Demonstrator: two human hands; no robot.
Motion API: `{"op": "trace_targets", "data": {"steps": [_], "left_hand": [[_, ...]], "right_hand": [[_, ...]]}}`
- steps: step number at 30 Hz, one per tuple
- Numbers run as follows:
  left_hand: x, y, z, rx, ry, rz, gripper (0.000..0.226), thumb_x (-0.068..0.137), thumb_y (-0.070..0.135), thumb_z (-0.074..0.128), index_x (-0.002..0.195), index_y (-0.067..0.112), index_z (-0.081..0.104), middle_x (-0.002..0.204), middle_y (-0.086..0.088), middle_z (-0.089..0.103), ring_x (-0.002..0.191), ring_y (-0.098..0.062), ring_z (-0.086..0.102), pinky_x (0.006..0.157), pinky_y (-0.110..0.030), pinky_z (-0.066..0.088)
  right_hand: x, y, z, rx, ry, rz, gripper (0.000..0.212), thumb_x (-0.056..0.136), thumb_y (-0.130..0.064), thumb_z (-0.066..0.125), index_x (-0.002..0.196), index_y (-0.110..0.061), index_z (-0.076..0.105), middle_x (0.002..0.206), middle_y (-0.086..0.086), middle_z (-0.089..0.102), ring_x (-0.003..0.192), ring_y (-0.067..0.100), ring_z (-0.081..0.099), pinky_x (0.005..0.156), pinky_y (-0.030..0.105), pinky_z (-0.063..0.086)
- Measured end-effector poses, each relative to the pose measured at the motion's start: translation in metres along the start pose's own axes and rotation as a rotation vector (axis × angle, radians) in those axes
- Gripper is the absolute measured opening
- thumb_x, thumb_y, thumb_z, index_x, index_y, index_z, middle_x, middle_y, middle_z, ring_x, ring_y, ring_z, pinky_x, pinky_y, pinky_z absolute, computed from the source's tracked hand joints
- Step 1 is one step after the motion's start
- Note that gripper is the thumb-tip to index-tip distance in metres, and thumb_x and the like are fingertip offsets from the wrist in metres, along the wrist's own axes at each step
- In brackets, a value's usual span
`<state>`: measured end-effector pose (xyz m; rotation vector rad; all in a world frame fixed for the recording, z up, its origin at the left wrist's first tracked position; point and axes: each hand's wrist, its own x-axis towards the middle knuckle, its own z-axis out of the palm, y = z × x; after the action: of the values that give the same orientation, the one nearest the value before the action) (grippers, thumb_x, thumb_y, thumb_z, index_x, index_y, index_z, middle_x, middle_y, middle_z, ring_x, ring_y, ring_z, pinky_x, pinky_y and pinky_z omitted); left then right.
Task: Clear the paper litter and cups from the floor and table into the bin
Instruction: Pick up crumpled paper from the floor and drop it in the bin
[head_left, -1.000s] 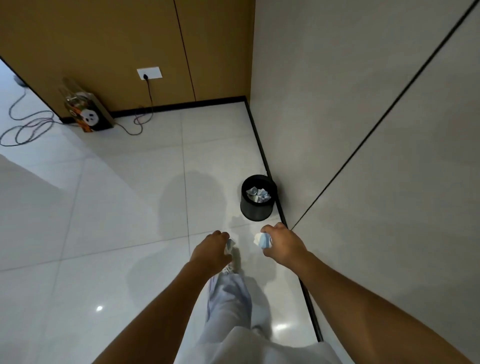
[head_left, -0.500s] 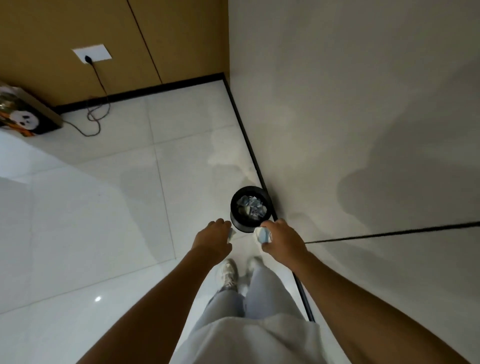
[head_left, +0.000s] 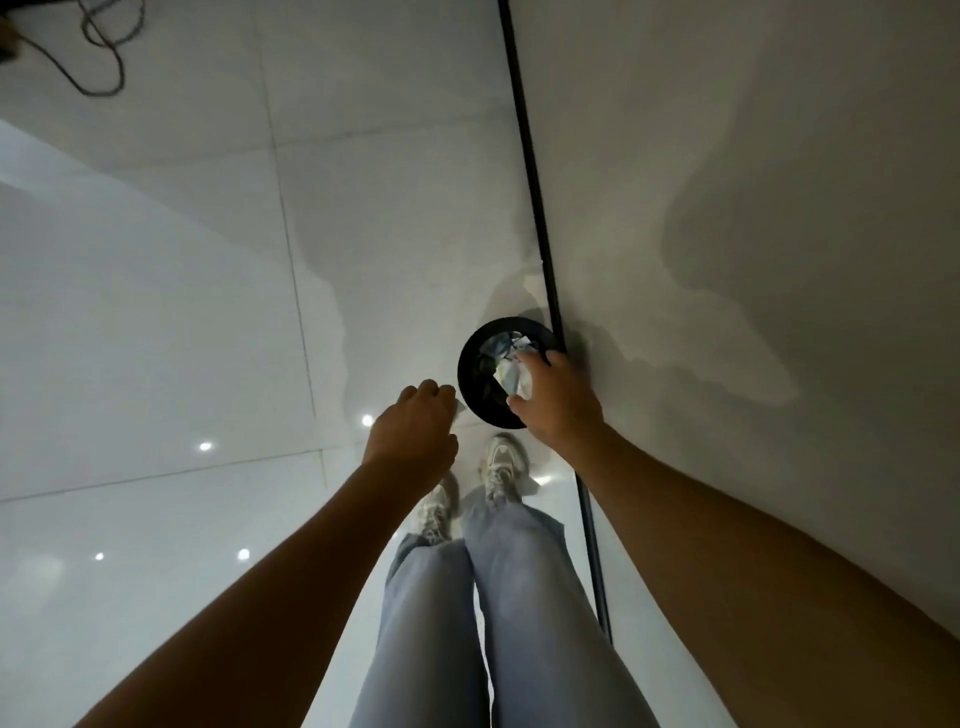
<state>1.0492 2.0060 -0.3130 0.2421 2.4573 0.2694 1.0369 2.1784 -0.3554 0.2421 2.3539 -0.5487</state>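
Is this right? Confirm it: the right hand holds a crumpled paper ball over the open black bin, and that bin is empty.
Not quite. In the head view the right hand does hold the crumpled paper ball over the open black bin, but the bin is not empty: crumpled paper litter already lies inside it.

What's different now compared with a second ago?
The person has walked up to the bin. The right hand has moved out over its opening, still gripping its crumpled paper. The left hand stays short of the rim, still holding a scrap. Nothing has been dropped yet.
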Motion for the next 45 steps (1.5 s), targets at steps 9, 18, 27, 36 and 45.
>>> {"op": "trace_targets", "data": {"steps": [9, 18, 27, 36, 45], "left_hand": [[0.072, 0.036, 0.047, 0.135, -0.013, 0.115, 0.045, 0.089, 0.017, 0.058, 0.131, 0.010, 0.044, 0.120, -0.007, 0.054, 0.107, -0.024, 0.053, 0.078, -0.030, 0.045], [0.085, 0.046, 0.060, 0.082, -0.067, 0.053, 0.045, 0.090, 0.029, 0.060, 0.130, 0.014, 0.047, 0.126, -0.006, 0.054, 0.117, -0.024, 0.051, 0.102, -0.035, 0.039], [-0.042, -0.020, 0.014, -0.045, 0.061, -0.230, 0.039, 0.098, 0.030, 0.041, 0.134, 0.013, 0.042, 0.136, -0.005, 0.048, 0.129, -0.022, 0.042, 0.117, -0.036, 0.019], [-0.232, -0.072, 0.019, -0.318, 0.249, -0.609, 0.035, 0.097, 0.031, 0.041, 0.126, 0.013, 0.049, 0.122, -0.003, 0.055, 0.116, -0.022, 0.049, 0.102, -0.029, 0.034], [-0.483, -0.103, 0.128, -0.518, 0.355, -0.988, 0.037, 0.098, 0.033, 0.038, 0.128, 0.013, 0.049, 0.125, -0.004, 0.055, 0.115, -0.022, 0.049, 0.101, -0.030, 0.035]], "right_hand": [[0.012, 0.049, 0.018, 0.086, -0.009, 0.077, 0.050, 0.096, -0.028, 0.053, 0.143, -0.019, 0.039, 0.145, 0.012, 0.037, 0.125, 0.031, 0.047, 0.097, 0.042, 0.047], [0.005, 0.049, 0.005, 0.040, 0.004, 0.049, 0.050, 0.094, -0.027, 0.056, 0.141, -0.020, 0.040, 0.142, 0.009, 0.040, 0.119, 0.029, 0.052, 0.093, 0.037, 0.049], [-0.038, -0.057, -0.016, -0.299, -0.110, -0.308, 0.050, 0.095, -0.030, 0.052, 0.142, -0.020, 0.038, 0.145, 0.008, 0.039, 0.128, 0.029, 0.042, 0.099, 0.040, 0.045], [-0.159, -0.191, 0.032, -0.678, -0.221, -0.710, 0.046, 0.097, -0.030, 0.046, 0.141, -0.021, 0.036, 0.137, 0.007, 0.044, 0.118, 0.030, 0.046, 0.091, 0.039, 0.044], [-0.364, -0.250, 0.193, -0.999, -0.326, -1.107, 0.045, 0.097, -0.029, 0.045, 0.140, -0.021, 0.037, 0.138, 0.007, 0.044, 0.119, 0.028, 0.046, 0.095, 0.038, 0.042]]}}
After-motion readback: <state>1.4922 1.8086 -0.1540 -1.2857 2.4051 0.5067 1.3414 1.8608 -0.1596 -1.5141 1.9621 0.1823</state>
